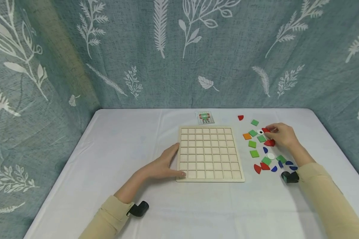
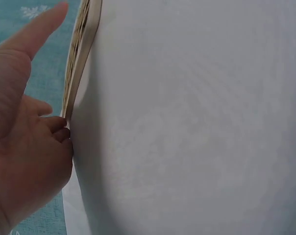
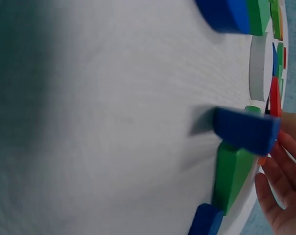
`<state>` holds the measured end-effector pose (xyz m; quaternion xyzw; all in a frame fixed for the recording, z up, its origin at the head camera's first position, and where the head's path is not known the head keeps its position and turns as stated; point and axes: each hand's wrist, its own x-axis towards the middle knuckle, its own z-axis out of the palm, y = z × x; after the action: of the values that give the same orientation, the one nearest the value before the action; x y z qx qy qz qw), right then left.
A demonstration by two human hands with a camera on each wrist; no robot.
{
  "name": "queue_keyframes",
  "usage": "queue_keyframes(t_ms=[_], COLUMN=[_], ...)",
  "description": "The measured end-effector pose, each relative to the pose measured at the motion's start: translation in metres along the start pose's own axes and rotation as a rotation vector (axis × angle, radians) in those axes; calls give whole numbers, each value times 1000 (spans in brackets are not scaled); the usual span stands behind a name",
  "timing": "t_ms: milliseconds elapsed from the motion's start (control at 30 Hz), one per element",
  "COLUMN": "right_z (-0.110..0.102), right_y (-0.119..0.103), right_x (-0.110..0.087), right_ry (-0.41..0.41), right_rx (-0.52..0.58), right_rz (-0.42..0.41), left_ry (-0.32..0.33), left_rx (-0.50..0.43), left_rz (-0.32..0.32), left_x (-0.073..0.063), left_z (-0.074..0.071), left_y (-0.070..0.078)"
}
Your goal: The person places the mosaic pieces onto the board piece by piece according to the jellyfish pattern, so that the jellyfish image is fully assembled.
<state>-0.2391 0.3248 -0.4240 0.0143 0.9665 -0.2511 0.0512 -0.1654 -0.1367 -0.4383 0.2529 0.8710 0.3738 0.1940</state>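
A wooden grid board [image 1: 210, 153] with square cells lies in the middle of the white table. My left hand [image 1: 164, 165] rests at its left side, thumb on the near left corner and straight fingers along the edge; the left wrist view shows this hand [image 2: 28, 132] beside the board's rim [image 2: 82, 58]. Over the loose pieces on the right, my right hand [image 1: 282, 135] pinches a red quarter-round piece [image 1: 265, 129] between thumb and index finger. Next to those fingertips lie a white disc with a black dot [image 1: 260, 132], a green square [image 1: 261, 138] and another red piece [image 1: 269, 142].
Several green squares [image 1: 254, 153], an orange square [image 1: 247, 136], red quarter-rounds [image 1: 257, 168], a plain white disc [image 1: 270, 156] and blue half-rounds [image 1: 293, 168] are scattered right of the board. A small picture card [image 1: 204, 118] lies behind it. Patterned cloth [image 1: 173, 83] hangs beyond the table.
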Motion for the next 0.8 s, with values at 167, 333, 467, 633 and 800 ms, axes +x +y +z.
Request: queue_keyframes(t_ms=[167,333,467,633,800], right_z=[2,3,5,16,37], right_y=[0,-2,-14,-42,-76], right_x=[2,2,-2,-7,-6], right_ry=[32,68,114,94,-6], right_rx=[-4,12,80,144,178], right_rz=[-17,-3,-4,-92,-148], left_ry=[-55,-69,-60,-45,-48], left_rx=[41,64,70,68,73], left_rz=[-5,-3,-3,-3,-10], left_x=[-2,-2,-3,-3,-3], left_z=[1,2,3,4,5], left_y=[0,-1,-2,-4,-5])
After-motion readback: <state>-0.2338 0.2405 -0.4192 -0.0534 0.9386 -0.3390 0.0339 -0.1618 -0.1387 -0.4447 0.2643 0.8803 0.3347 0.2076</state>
